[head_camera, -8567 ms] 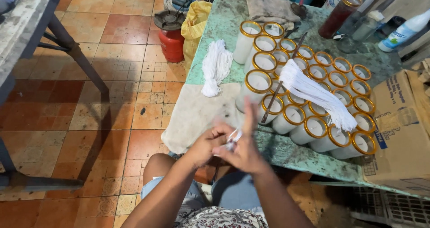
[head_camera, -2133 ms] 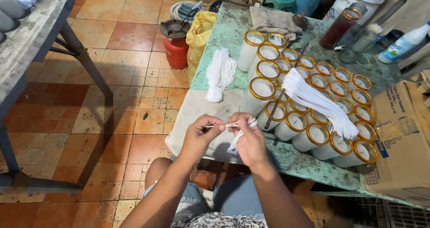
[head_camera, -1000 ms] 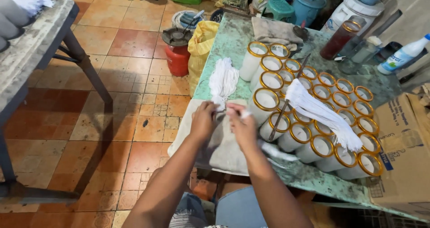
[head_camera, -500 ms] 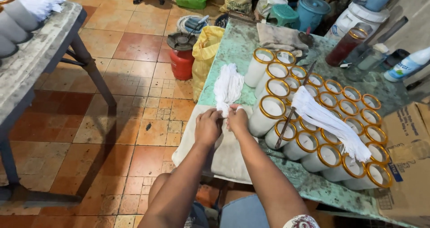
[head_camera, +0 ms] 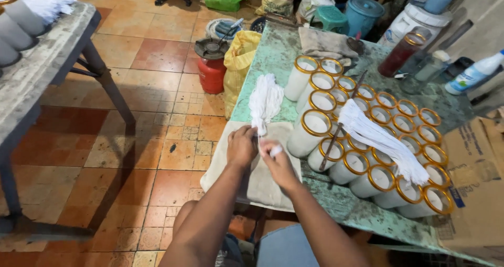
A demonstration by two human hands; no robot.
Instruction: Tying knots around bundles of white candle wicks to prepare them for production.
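Observation:
My left hand (head_camera: pixel 242 145) pinches the lower end of a bundle of white strings (head_camera: pixel 265 100) that lies on the green table (head_camera: pixel 273 49). My right hand (head_camera: pixel 277 161) is just beside it, fingers closed on a thin white string drawn from that bundle. Both hands hover over a beige cloth (head_camera: pixel 265 175) at the table's near edge. To the right stand several glass candle jars with gold rims (head_camera: pixel 367 136), filled with white wax. A second bundle of white strings (head_camera: pixel 378 141) and a dark metal rod (head_camera: pixel 338 128) lie across their tops.
A red gas canister (head_camera: pixel 211 67) and a yellow bag (head_camera: pixel 239 57) stand on the tiled floor left of the table. A dark red candle jar (head_camera: pixel 396 54), bottles and a folded rag (head_camera: pixel 325 41) sit at the back. A cardboard box (head_camera: pixel 472 178) is on the right, another table (head_camera: pixel 37 67) on the left.
Both hands rose from my lap to the string bundle on the table. In the last half second my right hand pulled back toward me with a string.

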